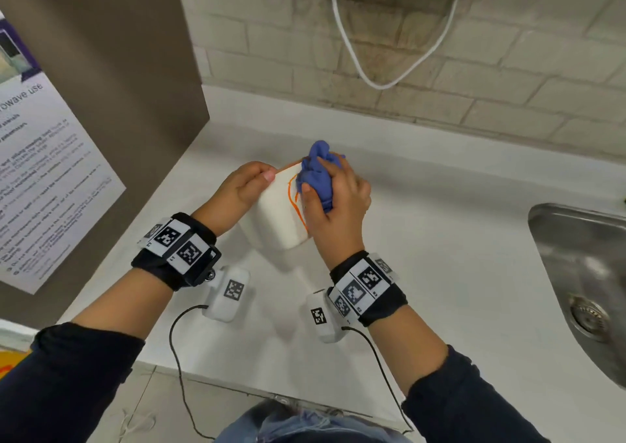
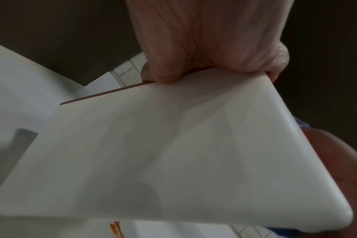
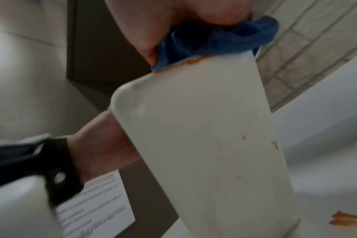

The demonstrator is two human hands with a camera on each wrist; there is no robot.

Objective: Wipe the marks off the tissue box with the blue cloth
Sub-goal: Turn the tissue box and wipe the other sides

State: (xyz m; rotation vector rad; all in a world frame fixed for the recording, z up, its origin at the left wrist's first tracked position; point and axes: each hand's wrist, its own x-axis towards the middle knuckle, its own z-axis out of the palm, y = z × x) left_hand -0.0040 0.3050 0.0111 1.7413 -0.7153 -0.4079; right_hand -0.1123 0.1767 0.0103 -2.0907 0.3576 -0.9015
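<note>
Left hand [image 1: 245, 185] grips tissue box [image 1: 277, 219]; right hand [image 1: 338, 202] presses bunched blue cloth [image 1: 316, 171] on it

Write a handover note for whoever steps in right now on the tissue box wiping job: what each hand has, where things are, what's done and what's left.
Left hand: grips the white tissue box by its far left edge, holding it tilted above the white counter.
Right hand: holds the bunched blue cloth, pressing it against the box's upper face.
Done: wiping is under way; how much has come off cannot be told.
Left: orange marks still curve across that face beside the cloth, with small orange specks on the side face in the right wrist view. Keep the left grip and rub these off.
</note>
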